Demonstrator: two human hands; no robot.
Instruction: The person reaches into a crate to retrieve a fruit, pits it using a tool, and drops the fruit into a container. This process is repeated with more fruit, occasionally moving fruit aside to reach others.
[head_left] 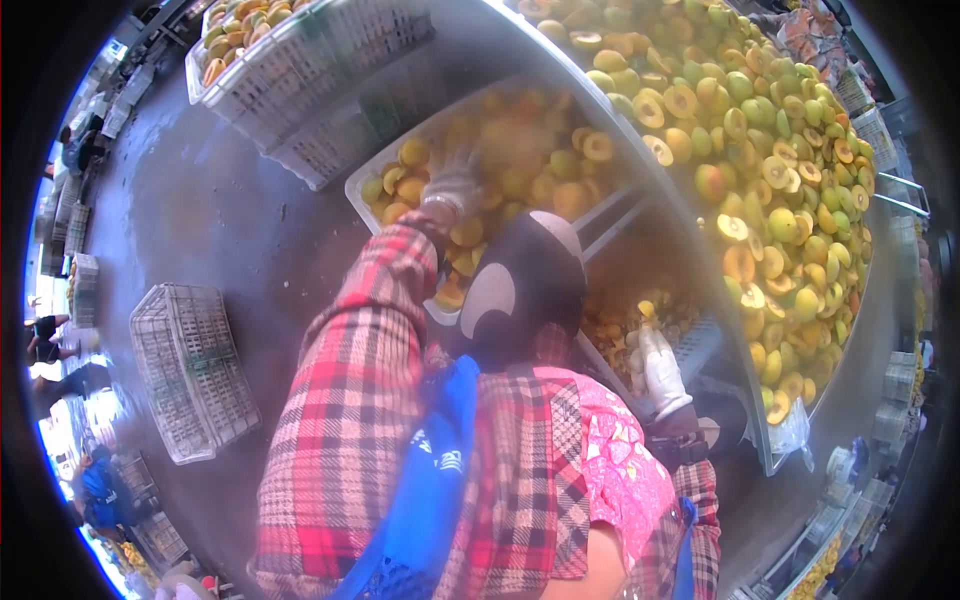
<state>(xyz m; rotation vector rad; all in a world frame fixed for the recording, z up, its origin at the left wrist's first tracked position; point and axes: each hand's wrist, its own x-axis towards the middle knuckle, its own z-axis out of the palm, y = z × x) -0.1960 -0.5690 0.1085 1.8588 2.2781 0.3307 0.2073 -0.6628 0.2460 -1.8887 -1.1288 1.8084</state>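
Observation:
My left hand (455, 182), in a pale glove, reaches into a white crate (362, 200) of yellow-orange fruit (412, 152) that looks like apricots. Its fingers look stretched out over the fruit, blurred by haze. My right hand (660, 372), in a white glove, is closed with a small piece of yellow fruit (647, 309) at its fingertips. Beneath it lies a container of small brownish-yellow pieces (612, 300), perhaps pits or scraps. To the right, a large metal-edged table (690, 215) bears many halved yellow-green fruits (775, 190).
Stacked white crates (310, 90), fruit on top, stand at the upper left. Another white crate (192, 370) sits on the wet floor (210, 180). A clear plastic bag (792, 432) hangs at the table's near corner. People (100, 485) and more crates appear along the far left.

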